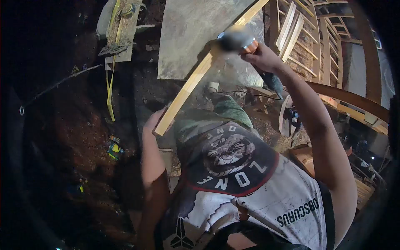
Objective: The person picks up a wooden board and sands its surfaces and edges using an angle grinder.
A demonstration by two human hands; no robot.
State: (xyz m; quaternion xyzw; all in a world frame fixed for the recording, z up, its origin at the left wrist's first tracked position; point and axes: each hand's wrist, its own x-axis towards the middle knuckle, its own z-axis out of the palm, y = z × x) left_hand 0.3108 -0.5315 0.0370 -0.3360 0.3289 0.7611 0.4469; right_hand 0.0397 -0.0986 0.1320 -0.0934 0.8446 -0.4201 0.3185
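Shirt (233,166): white and dark, printed, nearest to my view; lettering includes "ZONE" and "OBSCURUS".
Left hand (151,123): at the near end of the wood strip (196,77), against its left side; fingers mostly hidden, so I cannot tell whether they close on it.
Wood strip: one, pale, slantwise across the surface (183,41); near end juts past the near edge, far part runs towards the far right corner.
Right hand (267,59): at the right edge of the surface, fingers clamped on the power tool (237,41).
Power tool: orange and dark, over the strip; partly blurred, contact unclear to me.
Surface: one sheet, pale, stained.
Timber frame (323,48): slatted, beyond the right edge.
Yellow strap (109,98): along a plank (127,35), beyond the left edge, one end dangling.
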